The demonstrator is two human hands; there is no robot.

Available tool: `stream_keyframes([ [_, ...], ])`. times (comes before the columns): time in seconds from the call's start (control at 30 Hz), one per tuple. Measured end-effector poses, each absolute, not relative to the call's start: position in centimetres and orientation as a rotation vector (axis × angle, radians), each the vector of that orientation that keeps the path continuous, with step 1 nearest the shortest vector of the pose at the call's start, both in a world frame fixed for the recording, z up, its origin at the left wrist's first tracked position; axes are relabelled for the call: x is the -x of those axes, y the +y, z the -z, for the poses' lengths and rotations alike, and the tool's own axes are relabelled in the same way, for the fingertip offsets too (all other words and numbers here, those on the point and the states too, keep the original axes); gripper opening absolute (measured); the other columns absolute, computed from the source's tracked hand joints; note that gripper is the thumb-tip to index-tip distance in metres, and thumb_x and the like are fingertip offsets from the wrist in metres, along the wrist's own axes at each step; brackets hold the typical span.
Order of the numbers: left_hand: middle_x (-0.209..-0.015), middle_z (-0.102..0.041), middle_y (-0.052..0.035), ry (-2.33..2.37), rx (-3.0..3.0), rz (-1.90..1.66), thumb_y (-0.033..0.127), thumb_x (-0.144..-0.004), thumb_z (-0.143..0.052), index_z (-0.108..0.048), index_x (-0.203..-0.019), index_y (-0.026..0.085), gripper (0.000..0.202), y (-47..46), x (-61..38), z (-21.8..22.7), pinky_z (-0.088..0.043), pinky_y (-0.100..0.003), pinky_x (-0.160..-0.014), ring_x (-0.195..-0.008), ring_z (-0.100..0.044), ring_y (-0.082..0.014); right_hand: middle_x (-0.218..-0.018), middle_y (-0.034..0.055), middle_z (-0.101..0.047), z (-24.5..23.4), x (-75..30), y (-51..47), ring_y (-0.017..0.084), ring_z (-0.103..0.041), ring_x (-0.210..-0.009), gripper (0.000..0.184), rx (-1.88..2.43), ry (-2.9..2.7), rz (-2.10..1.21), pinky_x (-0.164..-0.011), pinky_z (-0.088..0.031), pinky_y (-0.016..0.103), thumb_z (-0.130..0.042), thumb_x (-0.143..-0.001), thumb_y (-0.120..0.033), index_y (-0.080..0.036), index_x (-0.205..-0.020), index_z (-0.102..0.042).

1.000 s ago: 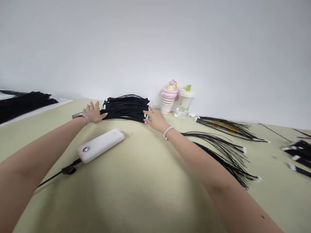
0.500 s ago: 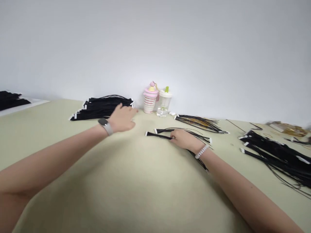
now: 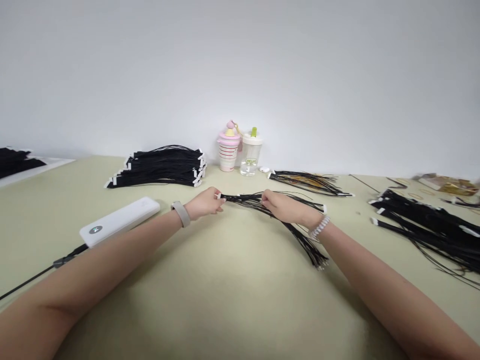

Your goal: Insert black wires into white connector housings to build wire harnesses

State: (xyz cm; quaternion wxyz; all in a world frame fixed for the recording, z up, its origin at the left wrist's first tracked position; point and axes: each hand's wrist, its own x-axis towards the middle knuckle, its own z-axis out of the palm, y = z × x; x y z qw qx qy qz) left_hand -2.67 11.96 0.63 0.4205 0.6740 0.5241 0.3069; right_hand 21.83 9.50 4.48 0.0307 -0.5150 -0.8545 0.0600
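A loose bunch of thin black wires [image 3: 255, 201] with white-tipped ends lies across the table in front of me. My left hand [image 3: 204, 204] pinches the bunch's white-tipped end between its fingers. My right hand [image 3: 283, 208] grips the wires a little further along, with its fingers curled over them. Between my hands the strands stretch out, and one tail fans down to the right [image 3: 313, 255]. Close behind my hands stands a large stack of black wires with white tips [image 3: 163, 167].
A white power bank [image 3: 119, 221] with a black cable [image 3: 37, 280] lies left of my left forearm. At the wall stand a pink-and-white cup [image 3: 228, 152] and a clear bottle [image 3: 249, 159]. More black wire bunches [image 3: 427, 232] lie on the pale green table [image 3: 225, 300] to the right.
My left hand has moved from above the table to the wires' white-tipped end and now pinches it. My right hand has lifted the bunch's strands together, and the view has shifted slightly.
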Motion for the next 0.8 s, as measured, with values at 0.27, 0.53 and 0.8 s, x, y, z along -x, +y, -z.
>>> stream_keyframes([
  [0.27,-0.075,-0.060,-0.0013,1.021,-1.479,-0.816,0.033,-0.076,-0.059,-0.057,-0.093,0.013,0.027,9.8,2.8,-5.0,-0.051,-0.027,-0.078,-0.072,-0.062,-0.0087,-0.074,0.0032,-0.058,-7.4,-23.5,8.4,0.011,-0.044,-0.059,0.020,1.600,-2.739,-0.313,-0.055,-0.030,0.022,-0.035,-0.085,-0.031,-0.018,-0.080,-0.049],
  [0.53,-0.072,-0.058,0.0008,0.965,-1.620,-0.887,0.030,-0.072,-0.065,-0.053,-0.109,0.013,0.043,5.3,1.6,-8.5,-0.056,-0.028,-0.073,-0.070,-0.062,-0.0094,-0.081,0.0017,-0.058,-10.1,-22.3,5.9,0.010,-0.047,-0.066,0.026,1.414,-2.664,-0.492,-0.057,-0.034,0.021,-0.042,-0.082,-0.041,-0.019,-0.090,-0.054],
  [0.8,-0.066,-0.064,0.0012,0.919,-1.716,-1.017,0.035,-0.073,-0.063,-0.051,-0.100,0.016,0.035,2.9,1.3,-10.1,-0.057,-0.024,-0.064,-0.065,-0.067,-0.0126,-0.061,-0.0028,-0.046,-11.1,-19.1,1.8,0.005,-0.036,-0.053,0.029,1.080,-2.324,-0.552,-0.047,-0.028,0.017,-0.039,-0.087,-0.034,-0.015,-0.077,-0.059],
])
